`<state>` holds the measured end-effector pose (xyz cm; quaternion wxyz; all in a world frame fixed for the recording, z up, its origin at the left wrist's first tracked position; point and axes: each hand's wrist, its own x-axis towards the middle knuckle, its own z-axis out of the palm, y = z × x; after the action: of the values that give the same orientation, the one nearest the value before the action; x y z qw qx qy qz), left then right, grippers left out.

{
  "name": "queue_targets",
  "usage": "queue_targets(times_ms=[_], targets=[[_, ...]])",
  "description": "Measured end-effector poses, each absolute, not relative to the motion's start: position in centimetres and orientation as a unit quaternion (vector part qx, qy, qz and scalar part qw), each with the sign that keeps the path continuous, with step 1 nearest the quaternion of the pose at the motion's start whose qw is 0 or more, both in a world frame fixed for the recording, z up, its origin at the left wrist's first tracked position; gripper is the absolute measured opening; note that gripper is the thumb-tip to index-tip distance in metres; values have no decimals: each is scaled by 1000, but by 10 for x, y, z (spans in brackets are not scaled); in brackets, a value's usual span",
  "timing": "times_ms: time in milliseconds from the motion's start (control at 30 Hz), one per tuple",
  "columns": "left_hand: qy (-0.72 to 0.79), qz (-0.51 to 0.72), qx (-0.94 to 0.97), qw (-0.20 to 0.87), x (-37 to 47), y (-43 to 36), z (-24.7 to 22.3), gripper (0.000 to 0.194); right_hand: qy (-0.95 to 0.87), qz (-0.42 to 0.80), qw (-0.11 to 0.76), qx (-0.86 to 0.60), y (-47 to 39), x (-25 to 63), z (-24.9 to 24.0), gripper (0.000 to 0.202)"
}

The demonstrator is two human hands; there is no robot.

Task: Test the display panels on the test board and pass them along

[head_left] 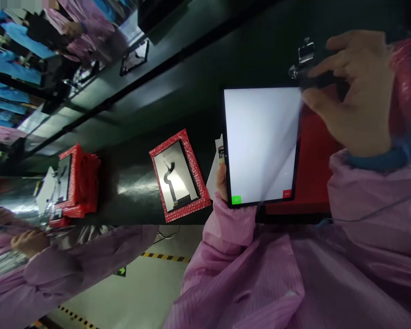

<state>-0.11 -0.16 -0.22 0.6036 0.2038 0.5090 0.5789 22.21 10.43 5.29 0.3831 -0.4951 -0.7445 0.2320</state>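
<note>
A tablet-like display panel (262,141) is lit plain white, with a green box in its lower left corner and a red box in its lower right. My left hand (221,182) grips its left edge from beneath, most of the fingers hidden behind it. On the other side, my right hand (359,91) is spread with fingers apart, slightly blurred, its thumb close to the panel's upper right corner; whether it touches I cannot tell. Just beyond those fingertips lies a small metal clip-like part (305,55) on the dark bench.
Left of the panel, another screen part with a ribbon cable (171,180) lies on red bubble wrap (188,214). Farther left stands a stack of red bubble-wrap pouches (85,183). A red sheet (315,169) lies under my right arm. A co-worker's hand (30,242) shows at far left.
</note>
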Motion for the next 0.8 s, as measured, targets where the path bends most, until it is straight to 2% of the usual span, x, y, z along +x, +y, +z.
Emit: queue_targets(times_ms=[67, 133, 267, 367, 467, 633, 700, 800], targets=[[515, 581, 205, 596, -1, -2, -6, 62, -742, 90, 405, -527, 98, 219, 51, 47], [515, 583, 206, 594, -1, -2, -10, 65, -751, 28, 407, -519, 91, 214, 47, 62], [504, 583, 239, 591, 0, -1, -16, 73, -831, 71, 369, -410, 75, 190, 38, 99], [493, 573, 308, 577, 0, 0, -17, 84, -855, 108, 341, -374, 67, 171, 29, 109], [519, 542, 394, 531, 0, 2, -20, 87, -871, 95, 322, -359, 64, 163, 21, 97], [590, 485, 467, 445, -4, 4, -32, 63, -911, 34, 284, -298, 62, 165, 19, 33], [606, 463, 481, 433, -6, 3, -37, 57, -915, 18, 291, -279, 63, 167, 20, 25], [589, 458, 514, 424, -9, 1, -41, 55, -888, 46, 350, -294, 68, 171, 17, 28]])
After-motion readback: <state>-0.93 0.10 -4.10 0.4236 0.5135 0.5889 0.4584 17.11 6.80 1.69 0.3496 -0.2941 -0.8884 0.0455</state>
